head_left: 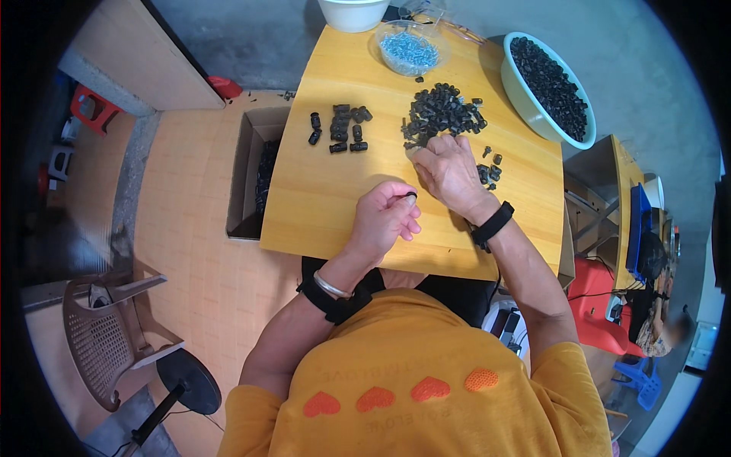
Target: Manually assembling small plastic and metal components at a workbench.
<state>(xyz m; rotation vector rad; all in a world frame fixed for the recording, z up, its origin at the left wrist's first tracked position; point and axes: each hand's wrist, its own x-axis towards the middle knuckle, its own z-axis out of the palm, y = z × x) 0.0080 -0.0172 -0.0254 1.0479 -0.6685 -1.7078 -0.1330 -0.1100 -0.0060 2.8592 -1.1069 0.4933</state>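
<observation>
My left hand (387, 218) is above the near part of the wooden table (320, 209), pinching a small black part (411, 195) between thumb and forefinger. Farther right, my right hand (449, 169) reaches to the near edge of a pile of small black plastic parts (445, 110). Its fingers are bent together at the pile, and whatever they grip is hidden. Several black cylindrical pieces (339, 131) lie in a loose group on the table's left side. Beside my right wrist are a few more loose black parts (487, 174).
A clear bowl of bluish metal screws (411, 50) and a white bowl (354, 14) stand at the back. A pale green basin (548, 91) heaped with black parts is at the far right. Left of the table sits an open cardboard box (247, 175); a brown chair (106, 343) stands lower left.
</observation>
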